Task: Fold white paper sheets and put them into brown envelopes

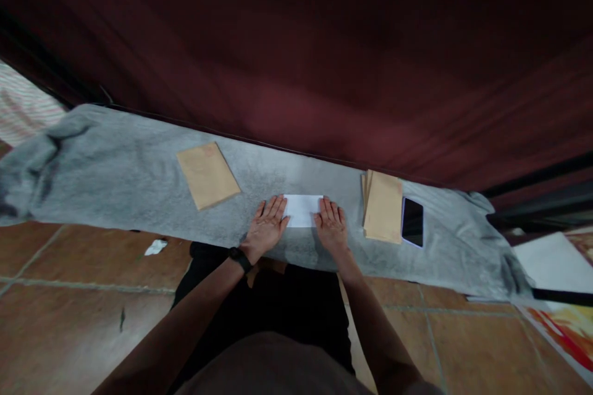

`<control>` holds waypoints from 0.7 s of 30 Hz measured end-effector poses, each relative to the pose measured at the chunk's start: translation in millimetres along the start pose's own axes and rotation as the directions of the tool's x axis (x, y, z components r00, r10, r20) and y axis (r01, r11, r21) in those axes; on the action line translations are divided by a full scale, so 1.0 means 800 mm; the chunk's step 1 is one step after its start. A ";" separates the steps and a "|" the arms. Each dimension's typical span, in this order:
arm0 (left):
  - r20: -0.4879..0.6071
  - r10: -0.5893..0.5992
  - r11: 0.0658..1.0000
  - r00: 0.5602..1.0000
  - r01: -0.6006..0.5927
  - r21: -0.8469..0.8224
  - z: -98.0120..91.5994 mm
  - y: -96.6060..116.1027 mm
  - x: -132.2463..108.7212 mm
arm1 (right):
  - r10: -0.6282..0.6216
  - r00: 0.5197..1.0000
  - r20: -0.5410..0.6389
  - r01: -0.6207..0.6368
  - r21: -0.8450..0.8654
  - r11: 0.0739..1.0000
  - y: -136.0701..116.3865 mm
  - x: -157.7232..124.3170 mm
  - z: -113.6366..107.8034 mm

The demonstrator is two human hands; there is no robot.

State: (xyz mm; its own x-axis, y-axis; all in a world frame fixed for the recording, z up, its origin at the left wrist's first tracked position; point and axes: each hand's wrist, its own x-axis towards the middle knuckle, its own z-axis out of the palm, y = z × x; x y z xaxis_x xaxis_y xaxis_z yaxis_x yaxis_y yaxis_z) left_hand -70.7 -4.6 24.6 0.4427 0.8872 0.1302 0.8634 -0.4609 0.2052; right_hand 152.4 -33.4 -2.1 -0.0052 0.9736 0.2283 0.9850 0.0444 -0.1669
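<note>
A small white paper point(302, 210) lies flat on the grey cloth in front of me. My left hand point(267, 223) rests on its left edge, palm down with the fingers stretched out, a dark band on the wrist. On the right edge lies my right hand point(332, 222), also flat, fingers extended. Left of my hands is a brown envelope point(208, 175), slightly turned. To the right, several brown envelopes point(383, 207) are stacked unevenly, beside a dark-screened phone point(412, 222).
Grey cloth point(139, 179) covers the long, narrow surface. Behind it hangs a dark red curtain point(296, 92). A crumpled white scrap point(156, 247) lies on the tiled floor point(83, 259). Printed sheets point(556, 262) are at the far right.
</note>
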 end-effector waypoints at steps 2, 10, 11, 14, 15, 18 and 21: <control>0.000 -0.017 0.999 1.000 0.017 -0.027 -0.001 -0.005 -0.001 | 0.016 1.000 0.006 -0.016 -0.003 1.000 0.000 0.000 0.000; 0.012 -0.332 0.842 0.943 0.302 -0.448 -0.002 0.002 0.025 | 0.042 0.999 -0.024 -0.042 0.012 0.999 -0.002 -0.002 -0.002; 0.025 -0.398 0.758 0.917 0.344 -0.555 -0.002 0.005 0.032 | 0.040 0.999 -0.028 -0.040 0.013 0.999 -0.002 -0.002 -0.002; 0.115 -0.551 0.416 0.827 0.392 -0.820 -0.004 0.012 0.049 | 0.037 0.998 -0.046 -0.036 0.022 0.999 -0.004 -0.002 -0.002; 0.147 -0.571 0.326 0.808 0.388 -0.862 -0.006 0.014 0.053 | 0.038 0.998 -0.052 -0.036 0.026 0.999 -0.004 -0.003 -0.002; 0.195 -0.576 0.203 0.794 0.370 -0.907 -0.014 0.019 0.056 | 0.036 0.997 -0.069 -0.033 0.040 0.999 -0.003 -0.002 -0.002; 0.242 -0.577 0.095 0.780 0.358 -0.929 -0.024 0.024 0.050 | 0.046 0.995 -0.093 -0.039 0.079 0.996 -0.002 -0.001 -0.003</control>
State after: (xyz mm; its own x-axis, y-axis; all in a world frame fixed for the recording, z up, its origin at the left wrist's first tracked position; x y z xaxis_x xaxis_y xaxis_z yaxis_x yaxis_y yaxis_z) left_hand -40.8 21.8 52.3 -0.0944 0.9633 -0.2514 0.0160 0.2539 0.9671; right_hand 151.2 -35.1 0.6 0.0560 0.9496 0.3084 0.9676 0.0245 -0.2513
